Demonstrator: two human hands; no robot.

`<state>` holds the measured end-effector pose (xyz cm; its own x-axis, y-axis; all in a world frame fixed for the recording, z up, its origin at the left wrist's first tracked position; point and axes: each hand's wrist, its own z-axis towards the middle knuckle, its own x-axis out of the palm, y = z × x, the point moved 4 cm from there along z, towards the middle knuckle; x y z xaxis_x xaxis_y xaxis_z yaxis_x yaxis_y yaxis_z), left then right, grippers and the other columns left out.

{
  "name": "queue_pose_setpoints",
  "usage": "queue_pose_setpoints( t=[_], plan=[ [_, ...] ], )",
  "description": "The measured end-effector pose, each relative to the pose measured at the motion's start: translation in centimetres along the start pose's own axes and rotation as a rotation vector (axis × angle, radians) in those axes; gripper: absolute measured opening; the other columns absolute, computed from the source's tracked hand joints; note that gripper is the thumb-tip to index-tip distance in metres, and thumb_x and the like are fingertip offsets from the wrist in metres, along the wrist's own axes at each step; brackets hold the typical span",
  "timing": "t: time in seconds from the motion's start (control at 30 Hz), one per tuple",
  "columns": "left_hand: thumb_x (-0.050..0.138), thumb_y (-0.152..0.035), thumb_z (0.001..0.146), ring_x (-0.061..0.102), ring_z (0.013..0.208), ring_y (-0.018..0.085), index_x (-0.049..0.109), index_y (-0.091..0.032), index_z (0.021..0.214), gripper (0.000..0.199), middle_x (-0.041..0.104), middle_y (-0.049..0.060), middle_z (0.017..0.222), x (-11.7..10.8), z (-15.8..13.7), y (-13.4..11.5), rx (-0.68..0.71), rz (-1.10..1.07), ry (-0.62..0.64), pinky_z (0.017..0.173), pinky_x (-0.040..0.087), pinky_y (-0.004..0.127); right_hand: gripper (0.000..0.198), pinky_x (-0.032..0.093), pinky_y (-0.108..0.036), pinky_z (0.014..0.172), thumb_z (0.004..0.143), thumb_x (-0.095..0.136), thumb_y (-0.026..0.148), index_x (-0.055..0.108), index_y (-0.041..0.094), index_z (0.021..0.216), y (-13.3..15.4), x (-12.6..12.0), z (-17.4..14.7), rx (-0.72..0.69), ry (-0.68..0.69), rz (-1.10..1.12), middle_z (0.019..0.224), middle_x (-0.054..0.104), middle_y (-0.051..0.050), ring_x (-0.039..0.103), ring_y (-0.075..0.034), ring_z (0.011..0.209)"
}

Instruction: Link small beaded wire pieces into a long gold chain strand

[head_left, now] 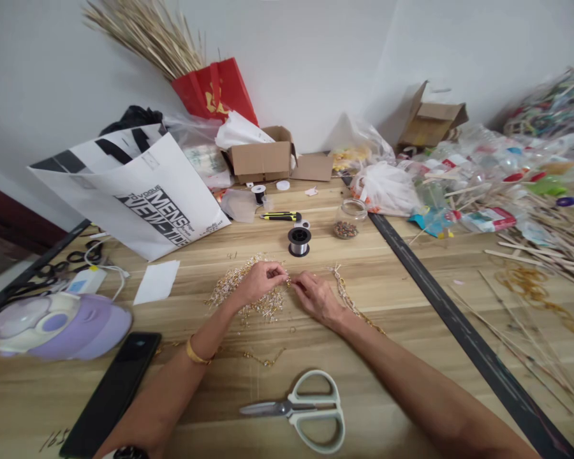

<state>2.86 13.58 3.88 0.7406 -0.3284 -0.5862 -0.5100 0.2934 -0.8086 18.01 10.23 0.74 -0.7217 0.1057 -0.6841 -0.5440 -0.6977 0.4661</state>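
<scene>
My left hand is closed in a pinch, fingertips together over the right side of a pile of small clear and gold beads. Facing it, my right hand also pinches, its fingertips almost meeting the left ones. A tiny gold bead piece shows between the two sets of fingertips; its exact kind is too small to tell. Right of my right hand lies a beaded gold chain, partly behind the wrist. A shorter beaded strand rests below the pile, near my left forearm.
Scissors lie at the front. A wire spool, a jar of beads and a yellow-black utility knife stand or lie beyond my hands. A phone and purple device are at left; plastic bottles and sticks at right.
</scene>
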Motion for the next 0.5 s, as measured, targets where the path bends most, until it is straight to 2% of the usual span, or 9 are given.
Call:
queue_pose_setpoints(
  t=[0.27,0.37,0.5],
  plan=[
    [0.057,-0.027,0.077,0.058,0.063,0.013,0.063,-0.012,0.072,0.017,0.065,0.002,0.067,-0.2,1.7,0.5,-0.002,0.006,-0.100,0.061,0.045,0.023,0.013,0.040,-0.024,0.058,0.090,0.043,0.018,0.054,0.017,0.086,0.7,0.1,-0.3,-0.069,0.036,-0.101,0.075,0.063,-0.006,0.058,-0.015,0.066],
    [0.058,-0.024,0.076,0.061,0.067,0.014,0.063,-0.012,0.082,0.015,0.067,0.005,0.076,-0.1,3.5,1.2,-0.031,-0.048,-0.178,0.065,0.049,0.026,0.015,0.037,-0.024,0.056,0.092,0.042,0.021,0.055,0.017,0.085,1.2,0.0,-0.4,-0.128,0.056,-0.141,0.073,0.063,-0.005,0.058,-0.014,0.064],
    [0.065,-0.019,0.070,0.062,0.073,0.016,0.061,-0.012,0.101,0.032,0.068,0.008,0.088,0.5,5.9,1.4,-0.063,0.058,-0.262,0.071,0.051,0.029,0.017,0.036,-0.023,0.058,0.093,0.041,0.022,0.056,0.017,0.086,1.6,-0.1,-0.5,-0.184,0.067,-0.148,0.073,0.062,-0.004,0.057,-0.013,0.064]
  ],
)
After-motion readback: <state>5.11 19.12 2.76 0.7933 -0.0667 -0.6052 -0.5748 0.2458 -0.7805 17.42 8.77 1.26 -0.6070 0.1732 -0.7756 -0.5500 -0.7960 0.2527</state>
